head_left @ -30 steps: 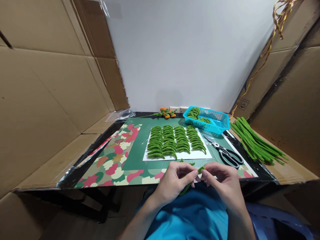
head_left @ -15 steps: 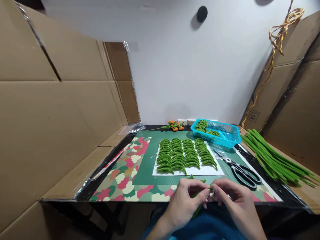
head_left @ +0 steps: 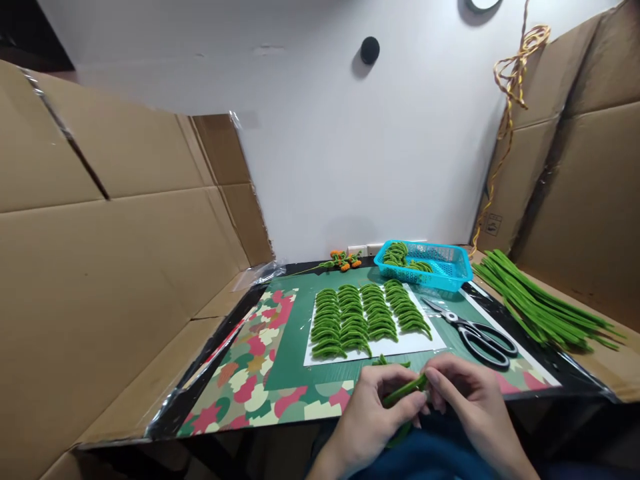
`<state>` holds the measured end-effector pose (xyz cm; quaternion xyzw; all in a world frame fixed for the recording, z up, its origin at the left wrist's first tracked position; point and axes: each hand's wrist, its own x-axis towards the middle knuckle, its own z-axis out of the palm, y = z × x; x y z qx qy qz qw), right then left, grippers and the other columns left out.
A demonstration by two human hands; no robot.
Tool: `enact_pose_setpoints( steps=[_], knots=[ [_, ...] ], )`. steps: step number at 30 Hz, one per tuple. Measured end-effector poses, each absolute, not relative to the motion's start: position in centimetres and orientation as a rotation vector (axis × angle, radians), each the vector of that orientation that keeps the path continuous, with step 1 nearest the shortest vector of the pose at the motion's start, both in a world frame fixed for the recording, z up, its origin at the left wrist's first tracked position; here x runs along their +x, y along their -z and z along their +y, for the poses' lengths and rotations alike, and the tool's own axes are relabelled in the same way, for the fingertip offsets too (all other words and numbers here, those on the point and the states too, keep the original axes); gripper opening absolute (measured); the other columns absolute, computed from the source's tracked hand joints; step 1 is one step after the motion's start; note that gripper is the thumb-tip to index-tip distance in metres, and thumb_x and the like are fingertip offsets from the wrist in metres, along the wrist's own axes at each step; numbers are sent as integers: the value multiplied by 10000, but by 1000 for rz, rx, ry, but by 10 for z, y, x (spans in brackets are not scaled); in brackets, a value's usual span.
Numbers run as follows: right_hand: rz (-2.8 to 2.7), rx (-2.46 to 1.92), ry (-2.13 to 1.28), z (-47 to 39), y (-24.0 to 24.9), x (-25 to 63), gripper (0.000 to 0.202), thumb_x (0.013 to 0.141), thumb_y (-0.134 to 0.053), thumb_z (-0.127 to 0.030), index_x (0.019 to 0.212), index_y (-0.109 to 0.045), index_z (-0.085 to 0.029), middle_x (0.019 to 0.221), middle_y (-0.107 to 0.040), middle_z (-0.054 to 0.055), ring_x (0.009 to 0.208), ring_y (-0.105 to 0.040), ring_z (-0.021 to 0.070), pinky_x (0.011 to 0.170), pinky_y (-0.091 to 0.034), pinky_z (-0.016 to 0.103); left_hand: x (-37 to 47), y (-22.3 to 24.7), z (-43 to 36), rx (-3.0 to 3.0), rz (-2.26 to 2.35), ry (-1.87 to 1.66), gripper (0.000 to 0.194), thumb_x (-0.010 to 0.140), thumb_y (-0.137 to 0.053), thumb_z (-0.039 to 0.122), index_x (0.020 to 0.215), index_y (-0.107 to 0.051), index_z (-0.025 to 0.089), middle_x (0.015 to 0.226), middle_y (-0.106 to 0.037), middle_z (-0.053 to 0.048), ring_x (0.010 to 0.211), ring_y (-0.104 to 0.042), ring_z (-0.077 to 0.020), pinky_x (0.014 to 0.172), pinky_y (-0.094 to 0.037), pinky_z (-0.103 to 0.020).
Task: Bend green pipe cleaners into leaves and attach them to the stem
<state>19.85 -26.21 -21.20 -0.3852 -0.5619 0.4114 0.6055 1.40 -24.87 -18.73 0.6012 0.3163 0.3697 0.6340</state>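
Observation:
Near the front edge of the table, my left hand [head_left: 377, 410] is closed round a green fuzzy stem [head_left: 404, 391]. My right hand [head_left: 463, 390] pinches the stem's upper end, its fingertips close to those of my left hand. Another green piece [head_left: 387, 361] lies on the mat just beyond my hands, partly hidden by them. Behind it, several short curved green pieces [head_left: 353, 320] lie in columns on a white sheet [head_left: 425, 343]. Part of the green stuff below my left hand is too hidden to make out.
Black-handled scissors [head_left: 483, 340] lie right of the sheet. A blue basket [head_left: 450, 281] holding green pieces stands behind. Long green stems [head_left: 545, 303] are piled at the right. Orange flowers [head_left: 345, 260] lie at the back. Cardboard walls [head_left: 150, 247] flank the table.
The view has tilted and shifted. A longer stretch of the green stem now shows between my hands, which stay close together.

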Motion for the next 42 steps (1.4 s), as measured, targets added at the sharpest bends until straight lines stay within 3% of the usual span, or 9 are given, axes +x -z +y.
enact_pose_setpoints(
  steps=[5,11,15,20,28,34,42],
  knots=[
    [-1170,-868,-764,-264,205,201,287,968,-731,-426,828,-738,-176,548,-600,-3,458,-551,135,450,-458,227,9,179,-251,1506,735,-722,449,968,-709,543,1058,-794,112,811,-633,-44,733,-557,-140,714,-458,-256],
    [-1082,-852,-660,-267,213,200,186,977,-740,-345,890,-737,-180,566,-626,-11,447,-582,130,446,-486,221,11,175,-254,1354,569,-705,692,1064,-387,674,999,-770,100,755,-492,-25,690,-443,-136,709,-509,-275],
    [-996,-810,-664,-267,224,204,134,988,-734,-311,962,-741,-180,609,-633,-9,488,-590,133,480,-492,237,14,177,-254,1291,613,-698,615,1043,-464,671,883,-676,116,719,-489,-11,627,-439,-115,616,-483,-234],
    [-894,-747,-643,-264,224,209,115,973,-761,-296,968,-754,-181,600,-609,-23,471,-545,106,457,-436,218,16,182,-253,1220,662,-743,612,970,-552,736,900,-608,130,762,-564,-31,599,-486,-112,573,-512,-247],
    [-862,-758,-608,-262,222,213,139,945,-794,-304,975,-759,-173,609,-613,-14,475,-537,113,423,-426,216,13,187,-255,1240,732,-800,629,1047,-391,712,880,-594,140,697,-561,-2,578,-585,-123,633,-481,-265],
    [-839,-747,-612,-261,225,217,163,936,-803,-321,984,-754,-174,599,-598,-21,467,-522,116,422,-414,221,13,190,-254,1172,725,-845,550,1022,-490,692,890,-560,163,720,-508,23,573,-574,-128,593,-508,-275],
    [-837,-746,-604,-261,224,219,134,951,-788,-297,970,-763,-167,577,-588,-32,462,-527,104,441,-422,220,14,181,-255,1359,741,-793,518,1094,-394,587,779,-477,184,646,-459,35,573,-589,-119,663,-458,-260]
  ],
)
